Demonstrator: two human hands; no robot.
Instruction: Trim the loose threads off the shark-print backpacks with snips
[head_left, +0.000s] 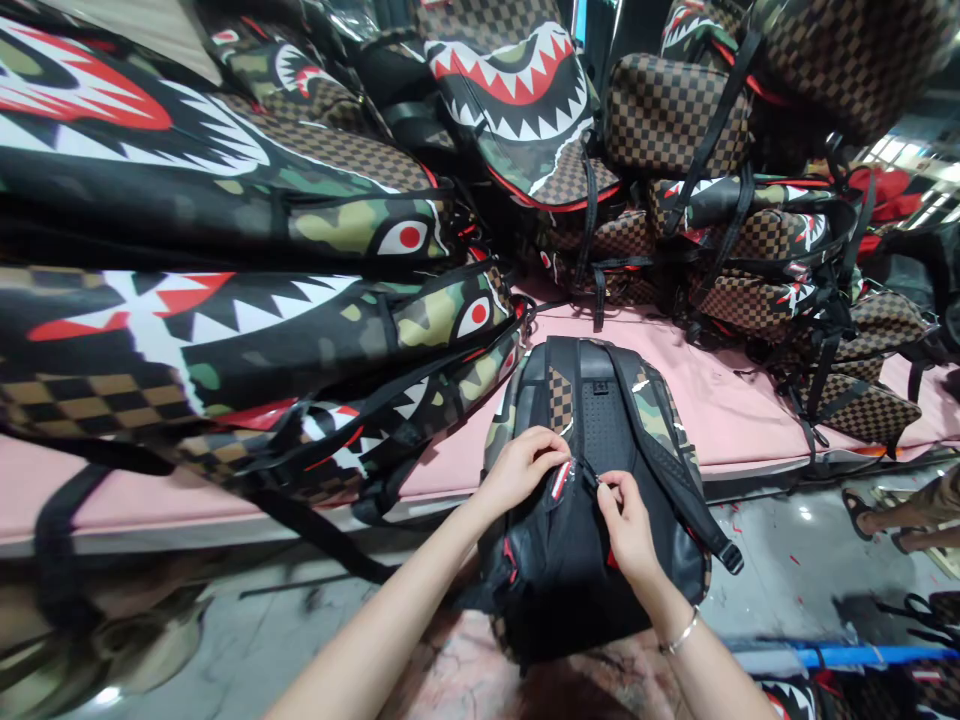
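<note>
A black backpack (600,410) with checkered and camouflage panels lies back side up in front of me, half on the pink table and half towards my lap. My left hand (529,465) is closed in a pinch on a thin black strap over the back panel. Just below those fingertips is a small red-and-white tag (560,480). My right hand (628,515) pinches the other end of the same short strap (589,472), a little to the right. A loose shoulder strap (694,505) with a buckle hangs over the bag's right side.
Shark-mouth backpacks (300,330) are stacked high on the left. More checkered backpacks (679,115) pile up behind and to the right on the pink table (622,325). A person's sandalled feet (870,515) are on the floor at right, near a blue bar (855,655).
</note>
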